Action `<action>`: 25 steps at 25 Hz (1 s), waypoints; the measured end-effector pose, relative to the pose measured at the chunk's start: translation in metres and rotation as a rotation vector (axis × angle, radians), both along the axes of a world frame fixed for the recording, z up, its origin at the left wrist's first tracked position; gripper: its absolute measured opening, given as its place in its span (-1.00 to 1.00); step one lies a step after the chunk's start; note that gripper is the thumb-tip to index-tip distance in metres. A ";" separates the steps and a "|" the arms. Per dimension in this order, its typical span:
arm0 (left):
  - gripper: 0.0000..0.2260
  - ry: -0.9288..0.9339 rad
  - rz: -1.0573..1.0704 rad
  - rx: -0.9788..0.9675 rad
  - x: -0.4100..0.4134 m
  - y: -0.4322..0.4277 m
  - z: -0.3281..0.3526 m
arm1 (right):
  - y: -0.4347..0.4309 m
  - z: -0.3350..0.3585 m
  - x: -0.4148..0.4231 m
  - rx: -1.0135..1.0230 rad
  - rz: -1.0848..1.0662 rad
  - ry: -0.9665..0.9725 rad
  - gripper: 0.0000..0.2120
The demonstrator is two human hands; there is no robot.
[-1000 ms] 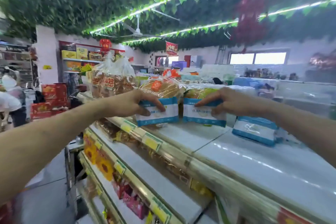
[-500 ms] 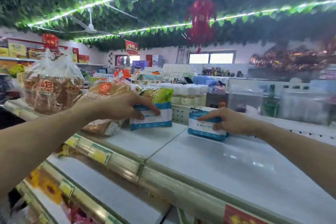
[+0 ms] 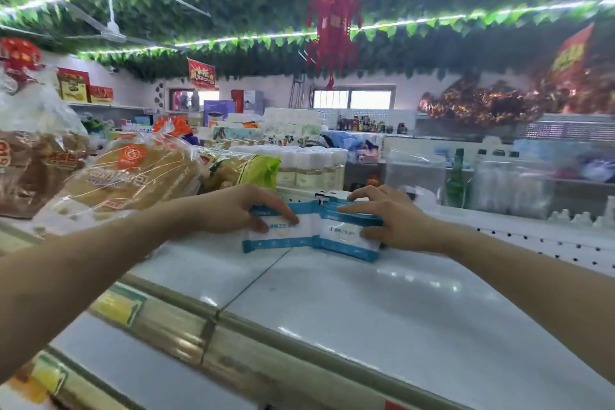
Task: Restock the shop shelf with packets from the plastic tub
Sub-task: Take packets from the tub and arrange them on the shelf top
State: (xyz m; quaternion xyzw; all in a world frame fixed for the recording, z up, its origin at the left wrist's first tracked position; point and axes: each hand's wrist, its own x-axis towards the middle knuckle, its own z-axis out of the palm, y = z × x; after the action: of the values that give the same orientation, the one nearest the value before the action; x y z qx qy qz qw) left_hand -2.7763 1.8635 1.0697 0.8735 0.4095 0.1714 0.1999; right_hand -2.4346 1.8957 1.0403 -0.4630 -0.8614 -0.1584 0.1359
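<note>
White glossy shelf top (image 3: 332, 309); left grip (image 3: 233, 210) clasping blue-white packet (image 3: 283, 238), right grip (image 3: 392, 220) clasping second packet (image 3: 346, 240); edges touching, mid-shelf; risk: packets slide or topple on release, slick surface; bread bags (image 3: 133, 176) crowd behind-left.

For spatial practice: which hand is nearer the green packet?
Left. The left hand lies just in front of the green packet, holding a blue packet; the right hand is off to its right, holding the other blue packets.
</note>
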 end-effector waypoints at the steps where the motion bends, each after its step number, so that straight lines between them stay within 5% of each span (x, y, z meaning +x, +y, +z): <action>1: -0.54 0.002 -0.019 0.001 0.010 0.007 -0.002 | -0.002 0.004 0.006 0.009 -0.008 0.050 -0.49; 13: -0.52 -0.030 -0.200 -0.047 0.103 0.058 -0.019 | -0.052 0.018 0.079 0.142 -0.102 0.106 -0.50; 25: -0.53 0.111 -0.086 0.339 0.089 0.058 -0.033 | -0.056 0.027 0.051 0.131 -0.052 0.074 -0.54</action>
State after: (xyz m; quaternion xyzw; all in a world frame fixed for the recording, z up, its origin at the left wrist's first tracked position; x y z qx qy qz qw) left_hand -2.6869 1.9217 1.0363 0.9194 0.3477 0.1809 0.0343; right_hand -2.3836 1.8395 1.0674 -0.4808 -0.8313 -0.2007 0.1937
